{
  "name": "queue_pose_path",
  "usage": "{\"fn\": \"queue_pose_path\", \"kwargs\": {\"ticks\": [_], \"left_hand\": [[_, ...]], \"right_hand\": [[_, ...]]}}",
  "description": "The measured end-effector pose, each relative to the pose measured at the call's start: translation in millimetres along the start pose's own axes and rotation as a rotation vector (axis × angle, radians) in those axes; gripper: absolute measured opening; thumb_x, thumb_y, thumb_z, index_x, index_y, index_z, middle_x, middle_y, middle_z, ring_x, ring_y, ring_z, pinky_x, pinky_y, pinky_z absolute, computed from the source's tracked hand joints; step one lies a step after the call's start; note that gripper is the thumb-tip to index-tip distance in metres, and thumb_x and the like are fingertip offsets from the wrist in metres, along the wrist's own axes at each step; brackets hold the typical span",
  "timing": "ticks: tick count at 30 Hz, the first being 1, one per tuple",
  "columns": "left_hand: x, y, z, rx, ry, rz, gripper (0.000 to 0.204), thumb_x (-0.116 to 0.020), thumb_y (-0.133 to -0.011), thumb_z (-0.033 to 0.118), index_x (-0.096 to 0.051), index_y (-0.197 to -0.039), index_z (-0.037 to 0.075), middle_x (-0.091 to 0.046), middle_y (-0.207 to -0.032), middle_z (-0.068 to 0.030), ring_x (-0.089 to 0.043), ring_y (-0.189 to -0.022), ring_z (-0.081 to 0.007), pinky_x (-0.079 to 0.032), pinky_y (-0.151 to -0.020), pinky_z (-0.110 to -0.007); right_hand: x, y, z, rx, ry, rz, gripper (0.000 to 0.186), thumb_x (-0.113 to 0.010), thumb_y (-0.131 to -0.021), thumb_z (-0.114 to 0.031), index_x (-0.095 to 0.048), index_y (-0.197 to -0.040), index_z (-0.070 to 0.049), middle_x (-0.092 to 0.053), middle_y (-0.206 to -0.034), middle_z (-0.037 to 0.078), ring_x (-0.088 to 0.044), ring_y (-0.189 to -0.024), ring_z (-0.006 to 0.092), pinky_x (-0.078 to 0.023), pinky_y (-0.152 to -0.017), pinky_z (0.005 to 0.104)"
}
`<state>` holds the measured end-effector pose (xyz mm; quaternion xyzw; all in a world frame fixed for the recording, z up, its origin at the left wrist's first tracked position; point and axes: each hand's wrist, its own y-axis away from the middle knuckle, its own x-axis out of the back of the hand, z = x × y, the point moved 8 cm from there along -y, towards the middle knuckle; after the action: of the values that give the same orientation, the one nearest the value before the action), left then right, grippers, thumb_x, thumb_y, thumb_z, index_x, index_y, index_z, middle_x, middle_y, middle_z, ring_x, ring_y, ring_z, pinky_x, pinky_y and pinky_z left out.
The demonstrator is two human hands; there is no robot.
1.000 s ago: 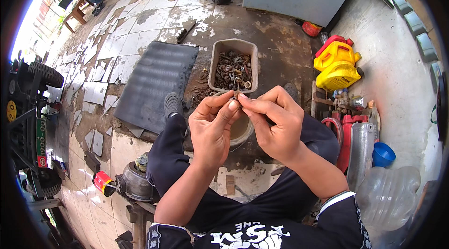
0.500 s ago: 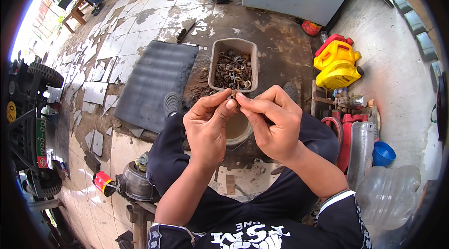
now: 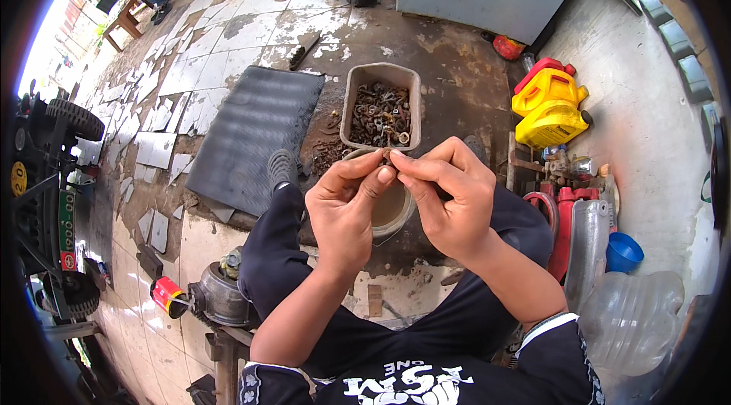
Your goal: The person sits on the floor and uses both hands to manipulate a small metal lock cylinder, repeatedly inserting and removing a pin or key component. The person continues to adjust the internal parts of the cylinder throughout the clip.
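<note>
Both hands sit a touch lower and to the right than half a second ago, back over the round bowl; the pinch between them is unchanged. Left hand (image 3: 346,211) has thumb and forefinger closed on a small rusty metal part (image 3: 386,154), too small to identify further. Right hand (image 3: 449,203) meets it from the other side, thumb and forefinger tips clamped on the same piece, remaining fingers curled toward the palm. The part sits right at the fingertips, where the two hands touch.

Directly under the fingers: a round tan bowl (image 3: 392,211), mostly hidden by the hands. Just beyond the fingertips: a rectangular grey tub (image 3: 355,93) filled with rusty chain links and small hardware (image 3: 379,114). A few loose rusty bits (image 3: 327,152) lie on the concrete beside the tub, left of the fingers.

Farther left of the fingers: dark ribbed rubber mat (image 3: 255,135). Well to the right: two yellow jerrycans (image 3: 550,104), a blue cup (image 3: 624,251), and a clear plastic bottle (image 3: 632,317). Near the left knee: a grey metal engine part (image 3: 221,298).
</note>
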<state>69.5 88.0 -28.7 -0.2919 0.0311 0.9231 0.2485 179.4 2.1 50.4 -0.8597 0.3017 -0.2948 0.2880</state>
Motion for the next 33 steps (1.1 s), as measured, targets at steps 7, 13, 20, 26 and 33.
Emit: {"fn": "queue_pose_path", "kwargs": {"ticks": [7,13,20,26,33], "left_hand": [[7,-7,2,0.055,0.073,0.061,0.019,-0.062,-0.090,-0.002,-0.062,-0.109,-0.006,-0.068,-0.097,-0.0130,-0.066,-0.087,-0.0164,-0.056,-0.081,-0.028],[1,-3,6,-0.004,-0.092,0.032,0.018,-0.062,-0.090,-0.003,-0.062,-0.107,-0.006,-0.068,-0.097,-0.0140,-0.067,-0.091,-0.0180,-0.056,-0.084,-0.028],[-2,0,2,0.007,-0.028,0.057,0.017,-0.068,-0.088,0.001,-0.066,-0.104,-0.004,-0.070,-0.094,-0.0097,-0.066,-0.086,-0.0111,-0.053,-0.080,-0.023],[5,-3,2,0.010,-0.014,0.048,0.018,-0.068,-0.087,-0.001,-0.066,-0.104,-0.005,-0.070,-0.099,-0.0112,-0.066,-0.088,-0.0124,-0.053,-0.082,-0.024],[5,-9,6,0.019,-0.048,0.061,0.017,-0.067,-0.088,-0.001,-0.066,-0.104,-0.005,-0.070,-0.098,-0.0128,-0.066,-0.090,-0.0129,-0.054,-0.083,-0.025]], "right_hand": [[-7,6,5,-0.045,-0.018,-0.054,0.021,-0.073,-0.079,0.000,-0.074,-0.099,-0.004,-0.058,-0.071,0.006,-0.054,-0.058,0.0137,-0.043,-0.052,0.0252],[-2,3,8,-0.043,-0.023,-0.041,0.021,-0.073,-0.079,0.001,-0.074,-0.099,-0.005,-0.059,-0.073,0.006,-0.056,-0.060,0.0128,-0.044,-0.054,0.0237],[-2,5,7,-0.056,-0.018,-0.066,0.023,-0.072,-0.078,0.005,-0.073,-0.100,-0.002,-0.059,-0.076,0.006,-0.055,-0.065,0.0123,-0.044,-0.058,0.0227],[-3,8,10,-0.099,-0.034,-0.084,0.023,-0.072,-0.078,0.006,-0.073,-0.100,-0.002,-0.059,-0.076,0.006,-0.055,-0.066,0.0120,-0.044,-0.058,0.0224],[-3,5,12,-0.114,-0.054,-0.052,0.020,-0.072,-0.079,0.002,-0.074,-0.098,-0.004,-0.059,-0.073,0.006,-0.056,-0.062,0.0125,-0.044,-0.055,0.0236]]}}
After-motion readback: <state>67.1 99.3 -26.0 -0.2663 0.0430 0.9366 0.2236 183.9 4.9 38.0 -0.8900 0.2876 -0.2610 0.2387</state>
